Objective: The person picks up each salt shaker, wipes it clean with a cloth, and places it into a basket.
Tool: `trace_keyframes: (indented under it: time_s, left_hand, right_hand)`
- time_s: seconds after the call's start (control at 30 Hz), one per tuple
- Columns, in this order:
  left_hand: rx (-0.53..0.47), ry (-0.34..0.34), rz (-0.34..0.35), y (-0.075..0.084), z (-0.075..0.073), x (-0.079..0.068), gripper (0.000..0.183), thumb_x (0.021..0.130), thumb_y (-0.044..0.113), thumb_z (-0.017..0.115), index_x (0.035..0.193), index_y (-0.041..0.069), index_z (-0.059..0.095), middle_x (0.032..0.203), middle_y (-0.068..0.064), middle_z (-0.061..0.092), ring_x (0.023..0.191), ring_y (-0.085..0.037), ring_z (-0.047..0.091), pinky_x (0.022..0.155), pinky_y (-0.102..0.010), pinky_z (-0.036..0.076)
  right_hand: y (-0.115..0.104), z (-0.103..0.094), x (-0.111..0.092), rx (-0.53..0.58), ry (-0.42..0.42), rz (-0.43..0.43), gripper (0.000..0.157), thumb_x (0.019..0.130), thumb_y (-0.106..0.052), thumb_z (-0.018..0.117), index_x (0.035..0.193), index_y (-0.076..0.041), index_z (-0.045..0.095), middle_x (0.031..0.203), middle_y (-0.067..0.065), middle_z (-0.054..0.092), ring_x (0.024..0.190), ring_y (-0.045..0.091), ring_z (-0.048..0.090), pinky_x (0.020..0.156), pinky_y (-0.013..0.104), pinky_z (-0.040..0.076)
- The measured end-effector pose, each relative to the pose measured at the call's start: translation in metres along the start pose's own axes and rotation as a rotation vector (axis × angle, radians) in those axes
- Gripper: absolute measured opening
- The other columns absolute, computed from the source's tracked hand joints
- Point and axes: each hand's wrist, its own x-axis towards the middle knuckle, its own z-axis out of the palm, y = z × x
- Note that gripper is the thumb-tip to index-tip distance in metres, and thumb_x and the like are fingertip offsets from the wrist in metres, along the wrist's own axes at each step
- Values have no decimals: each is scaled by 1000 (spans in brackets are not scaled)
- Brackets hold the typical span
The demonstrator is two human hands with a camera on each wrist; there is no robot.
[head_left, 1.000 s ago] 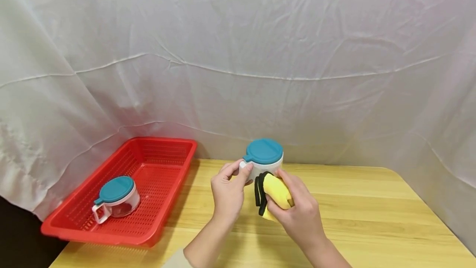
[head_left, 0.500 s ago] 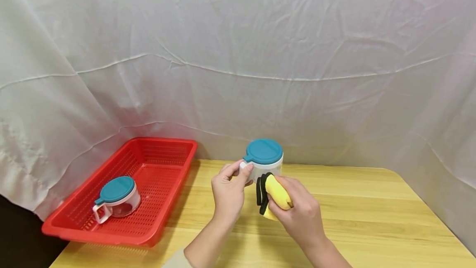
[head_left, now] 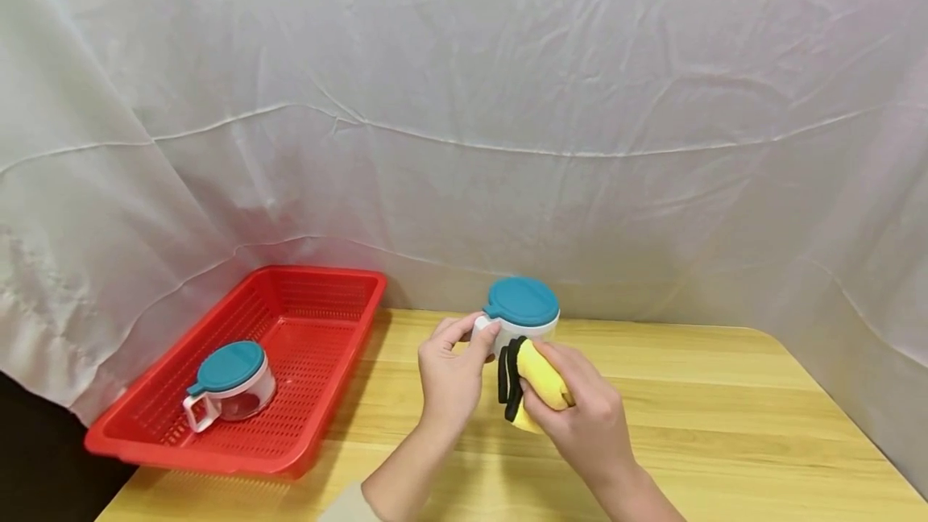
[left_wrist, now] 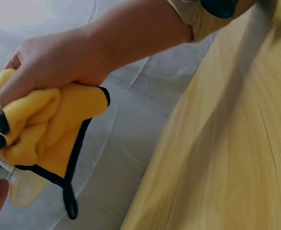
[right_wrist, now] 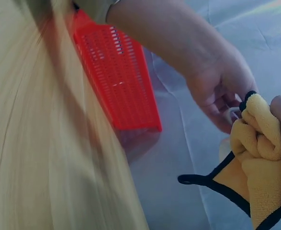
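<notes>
My left hand (head_left: 453,377) grips the white handle of a seasoning jar (head_left: 522,330) with a teal lid, holding it over the table. In my right hand (head_left: 583,409) is a bunched yellow cloth (head_left: 542,375) with black edging, close against the jar's near side and covering part of it. In the left wrist view the cloth (left_wrist: 49,129) hides most of the jar, whose clear base (left_wrist: 28,187) shows below. A black loop hangs from the cloth (right_wrist: 264,177) in the right wrist view, where the left hand (right_wrist: 226,91) curls at the handle.
A red perforated plastic basket (head_left: 348,361) stands at the left of the wooden table (head_left: 725,409). Inside it sits a second teal-lidded jar (head_left: 230,381) with a white handle. A pale curtain (head_left: 464,103) hangs behind the table and along its sides.
The jar in my left hand has shifted slightly right and down. The right hand with the cloth has dropped a little from the jar's upper side, then stayed nearly in place.
</notes>
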Motion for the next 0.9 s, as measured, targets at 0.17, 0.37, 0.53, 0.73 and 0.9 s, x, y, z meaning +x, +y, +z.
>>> trace_keyframes:
  time_s: [0.17, 0.37, 0.53, 0.73, 0.9]
  left_hand:
    - [-1, -34, 34, -2, 4, -3, 17, 84, 18, 79, 97, 8, 78, 86, -9, 64, 83, -16, 63, 62, -34, 62]
    - [86, -8, 80, -2, 4, -6, 16, 84, 23, 79, 97, 13, 79, 85, -3, 66, 85, -12, 61, 67, -26, 59]
    - [107, 31, 103, 0, 1, -6, 16, 84, 24, 80, 96, 14, 79, 83, 1, 65, 84, -15, 61, 64, -24, 57]
    - [55, 6, 76, 1, 2, -6, 15, 84, 20, 80, 96, 12, 79, 84, -4, 64, 84, -16, 62, 63, -27, 60]
    - [30, -14, 79, 0, 4, -9, 16, 84, 19, 80, 98, 11, 78, 86, -6, 63, 79, -15, 64, 60, -28, 60]
  right_hand:
    - [-3, -3, 5, 58, 21, 59, 34, 86, -20, 72, 114, -2, 70, 104, 12, 71, 92, 22, 66, 93, 12, 49]
    - [-8, -1, 3, 17, -43, 82, 33, 80, -15, 75, 112, -6, 72, 105, 8, 72, 95, 24, 67, 95, 14, 49]
    - [-11, 2, -2, -43, -135, 97, 37, 73, -8, 78, 110, -8, 72, 104, 4, 71, 89, 21, 69, 86, 18, 55]
    - [-12, -1, -1, -54, -97, 128, 37, 73, -7, 78, 109, -7, 72, 102, 6, 71, 90, 22, 68, 90, 15, 52]
    - [-13, -7, 6, -33, -54, 162, 40, 71, -5, 78, 110, -6, 72, 103, 8, 71, 93, 23, 67, 95, 9, 46]
